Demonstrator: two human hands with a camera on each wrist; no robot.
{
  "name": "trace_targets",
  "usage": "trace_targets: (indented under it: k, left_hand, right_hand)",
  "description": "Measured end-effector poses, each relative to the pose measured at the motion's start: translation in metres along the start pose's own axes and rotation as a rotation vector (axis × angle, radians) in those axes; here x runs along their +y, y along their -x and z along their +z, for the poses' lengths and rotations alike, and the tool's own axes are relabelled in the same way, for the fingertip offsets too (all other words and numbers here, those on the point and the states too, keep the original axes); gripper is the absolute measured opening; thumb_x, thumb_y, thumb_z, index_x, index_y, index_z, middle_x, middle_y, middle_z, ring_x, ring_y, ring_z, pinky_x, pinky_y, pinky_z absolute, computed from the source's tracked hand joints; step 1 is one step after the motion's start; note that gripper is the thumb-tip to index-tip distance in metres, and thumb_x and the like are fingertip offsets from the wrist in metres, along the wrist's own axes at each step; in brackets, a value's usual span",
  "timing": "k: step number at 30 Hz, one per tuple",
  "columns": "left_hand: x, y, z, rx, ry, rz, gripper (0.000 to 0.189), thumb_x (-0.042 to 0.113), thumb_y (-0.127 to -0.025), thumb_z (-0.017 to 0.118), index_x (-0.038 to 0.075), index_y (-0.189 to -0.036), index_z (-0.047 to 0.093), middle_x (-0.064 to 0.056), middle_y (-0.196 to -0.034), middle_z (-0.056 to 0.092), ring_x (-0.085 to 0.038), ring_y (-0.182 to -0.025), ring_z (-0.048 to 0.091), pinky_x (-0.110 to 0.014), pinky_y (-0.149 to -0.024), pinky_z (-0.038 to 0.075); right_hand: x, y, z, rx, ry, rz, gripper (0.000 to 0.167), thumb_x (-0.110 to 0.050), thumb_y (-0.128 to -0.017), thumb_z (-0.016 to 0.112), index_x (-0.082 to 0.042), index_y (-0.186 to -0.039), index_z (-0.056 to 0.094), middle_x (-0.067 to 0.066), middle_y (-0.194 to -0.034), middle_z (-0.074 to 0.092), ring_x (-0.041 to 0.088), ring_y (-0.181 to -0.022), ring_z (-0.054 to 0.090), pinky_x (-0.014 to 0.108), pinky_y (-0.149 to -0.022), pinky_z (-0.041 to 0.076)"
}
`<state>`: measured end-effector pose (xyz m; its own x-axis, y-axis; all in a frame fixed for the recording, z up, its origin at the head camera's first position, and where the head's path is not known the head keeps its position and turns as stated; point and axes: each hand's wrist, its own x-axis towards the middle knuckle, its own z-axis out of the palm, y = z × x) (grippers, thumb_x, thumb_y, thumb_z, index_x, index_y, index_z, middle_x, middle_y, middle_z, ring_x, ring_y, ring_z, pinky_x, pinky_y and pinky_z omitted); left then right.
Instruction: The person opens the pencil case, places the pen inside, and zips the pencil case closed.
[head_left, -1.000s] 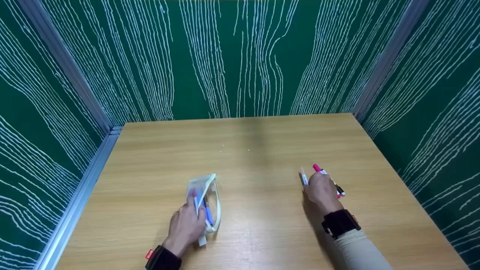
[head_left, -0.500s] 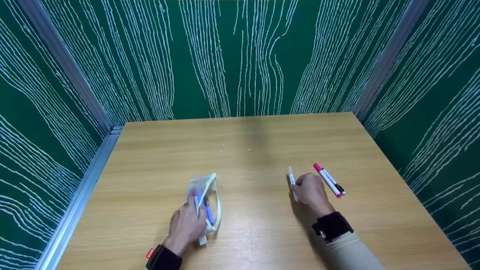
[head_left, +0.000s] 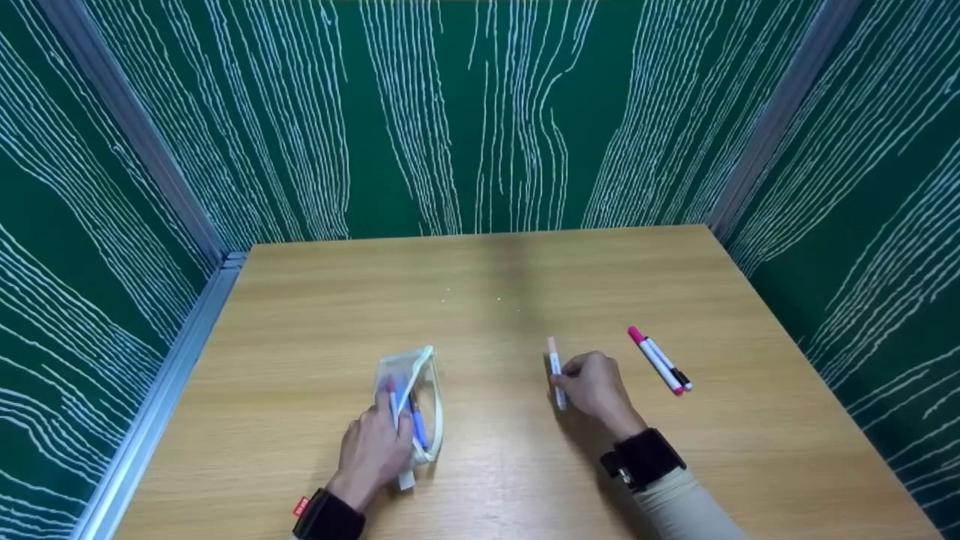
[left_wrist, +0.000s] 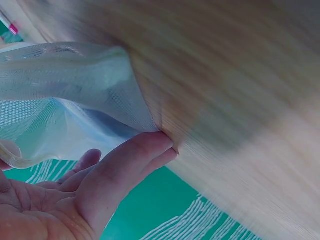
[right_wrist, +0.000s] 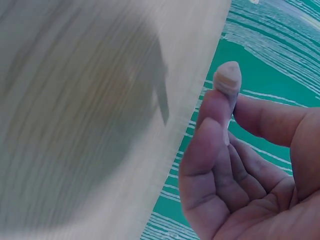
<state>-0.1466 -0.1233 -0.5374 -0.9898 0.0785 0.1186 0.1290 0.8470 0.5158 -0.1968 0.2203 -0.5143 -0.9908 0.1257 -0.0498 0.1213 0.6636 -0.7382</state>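
At the left of the table lies a translucent mesh pencil case (head_left: 431,375), its mouth gaping toward the right. Blue pens (head_left: 418,429) show inside it. My left hand (head_left: 375,454) grips the case by its near left side; in the left wrist view its fingers (left_wrist: 135,155) lie along the mesh (left_wrist: 85,75). Between thumb and fingertips, my right hand (head_left: 598,386) pinches a white marker with a pale pink cap (head_left: 555,367), held just above the table. The right wrist view shows one pale end (right_wrist: 228,77) of this marker poking out past the fingertips.
Two white markers, one with a pink cap (head_left: 651,356) and one with a black cap (head_left: 679,377), lie side by side to the right. Small white specks (head_left: 499,299) dot the wooden table (head_left: 337,300). Green walls with white lines (head_left: 405,112) enclose its back and sides.
My right hand has carried the pale-capped marker leftward, away from the other two markers, toward the pencil case. The left hand and the case have stayed in place.
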Motion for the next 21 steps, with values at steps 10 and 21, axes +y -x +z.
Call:
trace_targets:
  k: [10, 21]
  left_hand:
    - [0.002, 0.000, 0.000, -0.018, 0.002, -0.014, 0.064, 0.028, -0.103, 0.050, -0.009, -0.153, 0.033, -0.006, -0.074, 0.055, -0.018, -0.057, 0.051, -0.035, -0.054, 0.045]
    - [0.002, -0.001, -0.001, -0.032, 0.018, -0.033, 0.065, 0.029, -0.104, 0.050, -0.008, -0.154, 0.033, -0.004, -0.071, 0.052, -0.018, -0.056, 0.050, -0.035, -0.054, 0.044]
  right_hand:
    - [-0.020, 0.006, 0.021, -0.073, -0.072, 0.030, 0.005, -0.008, -0.085, 0.081, -0.005, -0.087, 0.079, 0.003, -0.075, 0.071, 0.016, -0.063, 0.065, 0.029, -0.057, 0.055]
    - [-0.042, 0.020, 0.049, -0.137, -0.172, -0.027, 0.006, -0.007, -0.086, 0.081, -0.003, -0.084, 0.077, 0.004, -0.071, 0.071, 0.019, -0.060, 0.068, 0.029, -0.052, 0.055]
